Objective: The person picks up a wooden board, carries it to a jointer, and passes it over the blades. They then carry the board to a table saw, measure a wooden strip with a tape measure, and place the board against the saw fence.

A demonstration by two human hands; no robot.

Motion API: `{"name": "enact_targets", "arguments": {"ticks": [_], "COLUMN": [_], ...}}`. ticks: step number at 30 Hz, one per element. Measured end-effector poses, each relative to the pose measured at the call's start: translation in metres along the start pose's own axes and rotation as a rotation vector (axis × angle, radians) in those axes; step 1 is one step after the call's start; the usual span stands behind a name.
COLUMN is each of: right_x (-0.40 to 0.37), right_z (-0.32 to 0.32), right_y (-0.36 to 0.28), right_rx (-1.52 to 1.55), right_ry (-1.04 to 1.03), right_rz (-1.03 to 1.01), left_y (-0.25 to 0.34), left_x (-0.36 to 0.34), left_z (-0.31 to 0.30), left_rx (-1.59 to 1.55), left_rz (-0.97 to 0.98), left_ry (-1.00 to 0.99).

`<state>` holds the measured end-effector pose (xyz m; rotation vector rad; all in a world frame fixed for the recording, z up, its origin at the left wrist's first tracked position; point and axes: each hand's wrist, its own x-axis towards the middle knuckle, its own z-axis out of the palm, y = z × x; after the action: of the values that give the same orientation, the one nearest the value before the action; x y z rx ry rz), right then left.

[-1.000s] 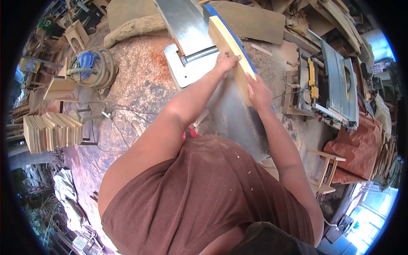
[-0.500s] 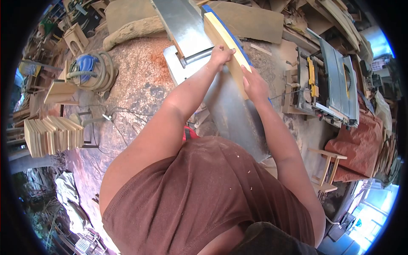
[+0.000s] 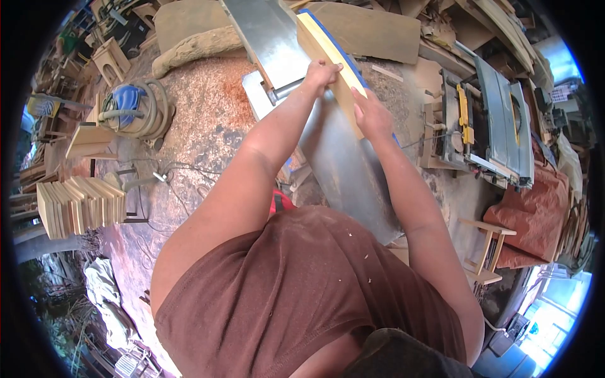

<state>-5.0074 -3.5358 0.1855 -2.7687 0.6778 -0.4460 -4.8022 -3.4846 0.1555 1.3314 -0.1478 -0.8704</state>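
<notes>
A pale wooden board stands on edge on a jointer, along its blue fence. My left hand is closed on the board around mid-length, with the thumb by its upper edge. Closer to my body, my right hand grips the board's near end, thumb against the side face and the other fingers partly hidden. The jointer's metal near table stretches toward my waist, while its far table runs away from me. The cutter area is mostly covered by my left hand and the board.
A table saw stands to the right, near a small wooden stool. On the left are a blue vacuum with a coiled hose and a stack of wooden panels. A log lies beyond the shavings-covered floor.
The board has slid a short way forward along the fence, away from me. Both hands have moved slightly forward and left in the view with it.
</notes>
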Motion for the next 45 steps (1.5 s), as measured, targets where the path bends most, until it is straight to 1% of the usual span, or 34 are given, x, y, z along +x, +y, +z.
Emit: {"name": "enact_targets", "arguments": {"ticks": [8, 10, 11, 14, 16, 19, 21, 26, 28, 31, 35, 38, 40, 41, 45], "right_x": [0.026, 0.033, 0.035, 0.045, 0.051, 0.059, 0.064, 0.079, 0.084, 0.091, 0.098, 0.108, 0.116, 0.122, 0.143], "right_z": [0.015, 0.019, 0.020, 0.017, 0.019, 0.020, 0.022, 0.032, 0.034, 0.036, 0.040, 0.045, 0.054, 0.058, 0.069], "right_y": [-0.001, -0.003, -0.003, -0.011, -0.013, -0.016, -0.019, -0.020, -0.021, -0.025, -0.028, -0.027, -0.026, -0.026, -0.028], "right_rx": [-0.029, -0.011, -0.012, -0.011, -0.008, 0.005, -0.004, -0.034, -0.040, -0.048, -0.048, -0.050, -0.048, -0.043, -0.041], "right_ry": [0.014, 0.049, 0.047, 0.029, 0.037, -0.008, 0.000, 0.020, 0.026, 0.021, 0.030, 0.046, 0.108, 0.107, 0.069], "right_rz": [-0.021, -0.044, -0.046, -0.042, -0.045, -0.025, -0.027, -0.035, -0.042, -0.030, -0.032, -0.047, -0.077, -0.084, -0.050], "left_y": [0.010, 0.016, 0.015, 0.016, 0.027, 0.034, 0.036, 0.027, 0.027, 0.023, 0.009, 0.021, 0.018, 0.012, 0.010], "left_x": [0.023, 0.029, 0.035, 0.045, 0.036, 0.037, 0.040, 0.070, 0.075, 0.079, 0.094, 0.059, 0.039, 0.036, 0.026], "left_z": [-0.012, -0.018, -0.019, -0.023, -0.022, -0.022, -0.026, -0.035, -0.036, -0.037, -0.041, -0.030, -0.026, -0.028, -0.028], "left_rx": [0.015, 0.032, 0.030, 0.025, 0.023, 0.006, 0.001, -0.027, -0.026, -0.093, -0.106, -0.088, -0.110, -0.069, -0.116], "left_rz": [0.001, 0.008, 0.007, 0.003, 0.053, 0.030, 0.029, 0.061, 0.065, 0.106, 0.119, 0.098, 0.012, 0.004, -0.024], "left_ry": [0.002, -0.078, -0.076, -0.031, -0.011, 0.041, 0.028, 0.024, 0.062, 0.068, 0.054, 0.058, 0.011, -0.048, -0.068]}}
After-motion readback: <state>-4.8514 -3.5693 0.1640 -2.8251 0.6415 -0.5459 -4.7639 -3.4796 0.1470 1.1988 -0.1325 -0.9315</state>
